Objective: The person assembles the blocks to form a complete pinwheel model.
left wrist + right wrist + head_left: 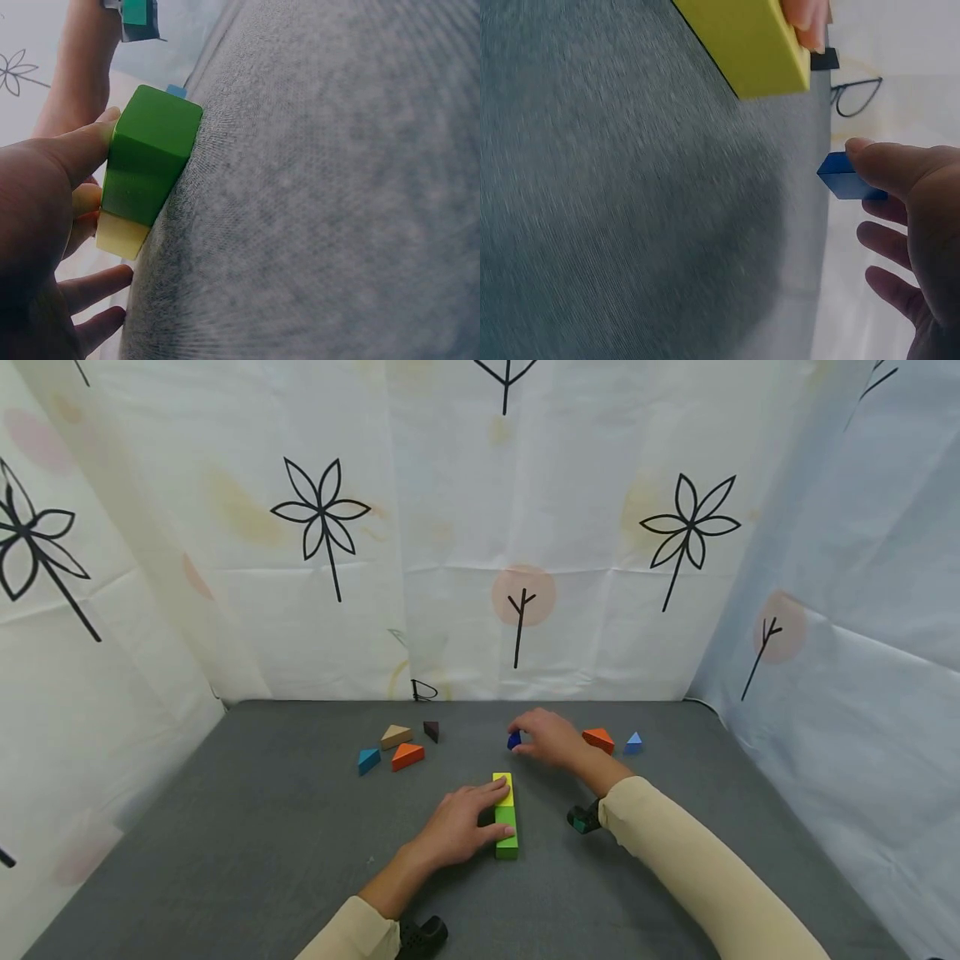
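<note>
My left hand (461, 827) lies over a yellow block (502, 777) and a green block (507, 850), which stand end to end. Its thumb touches the green block and a finger rests on the yellow one; in the left wrist view, the lower fingers stretch out past the blocks. Farther back, my right hand (551, 739) pinches a small dark blue block (513, 741) between thumb and forefinger. The right wrist view shows this blue block (847, 180) at the fingertips, the other fingers loosely bent. Part of it is hidden by the thumb.
Left of centre lie a tan triangular block (396, 737), a dark brown one (432, 731), an orange-red one (407, 756) and a blue one (368, 761). Beyond the right hand are another orange-red block (598, 740) and a light blue triangle (633, 744). Patterned curtains (450, 527) border the grey table (225, 843).
</note>
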Available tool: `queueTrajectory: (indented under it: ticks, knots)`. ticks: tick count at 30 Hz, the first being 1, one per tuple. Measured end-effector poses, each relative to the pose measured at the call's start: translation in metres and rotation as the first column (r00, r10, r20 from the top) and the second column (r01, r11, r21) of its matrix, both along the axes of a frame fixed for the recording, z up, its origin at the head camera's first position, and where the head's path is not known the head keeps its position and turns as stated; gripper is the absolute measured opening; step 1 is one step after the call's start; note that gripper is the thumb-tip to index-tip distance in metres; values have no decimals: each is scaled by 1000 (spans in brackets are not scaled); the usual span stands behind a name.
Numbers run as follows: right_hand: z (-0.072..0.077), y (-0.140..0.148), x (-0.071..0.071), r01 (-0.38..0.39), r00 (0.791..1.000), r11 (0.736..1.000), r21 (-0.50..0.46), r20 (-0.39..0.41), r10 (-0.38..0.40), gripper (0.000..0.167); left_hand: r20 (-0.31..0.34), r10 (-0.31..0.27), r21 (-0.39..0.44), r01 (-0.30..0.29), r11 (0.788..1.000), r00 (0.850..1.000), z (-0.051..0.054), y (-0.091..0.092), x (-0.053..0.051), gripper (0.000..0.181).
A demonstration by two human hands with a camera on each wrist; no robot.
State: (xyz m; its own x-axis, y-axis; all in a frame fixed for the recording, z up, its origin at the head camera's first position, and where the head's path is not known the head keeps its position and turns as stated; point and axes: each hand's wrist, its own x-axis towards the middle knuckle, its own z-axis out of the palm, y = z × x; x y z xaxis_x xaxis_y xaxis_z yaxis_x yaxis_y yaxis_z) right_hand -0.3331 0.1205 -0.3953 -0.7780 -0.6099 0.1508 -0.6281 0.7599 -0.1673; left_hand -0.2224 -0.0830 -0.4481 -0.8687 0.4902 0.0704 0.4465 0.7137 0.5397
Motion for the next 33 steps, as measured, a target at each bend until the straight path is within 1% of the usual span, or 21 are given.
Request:
queueTrajectory:
  ticks: [5,10,17,22,25,27,29,33]
  knots:
    - [-7,-8,1,-26,998,999,-19,59,27,32,3,-10,13,10,1000,1000,0,-1,0,67]
    - [-14,-12,2,-68,993,997,-46,95,72,31,-7,-23,27,23,999,1000,0,-2,0,66]
    - [-23,-13,4,-58,985,993,-100,159,73,30,-14,-21,19,22,1000,1000,-2,-1,0,66]
    - [-23,-11,7,-30,973,983,-184,220,71,30,-11,-18,19,18,1000,1000,0,-1,0,66]
    - [-23,-10,9,6,967,970,-244,247,56,29,0,-10,14,10,1000,1000,0,-1,0,66]
    - [-23,-11,10,51,966,958,-281,259,24,27,5,-6,8,6,1000,1000,1,-1,0,67]
    - [-24,-12,12,121,961,941,-315,276,-31,23,12,0,4,0,1000,1000,0,-1,-1,67]
    - [-28,-15,13,264,937,903,-338,312,-157,20,15,2,4,-2,1000,1000,0,0,-1,67]
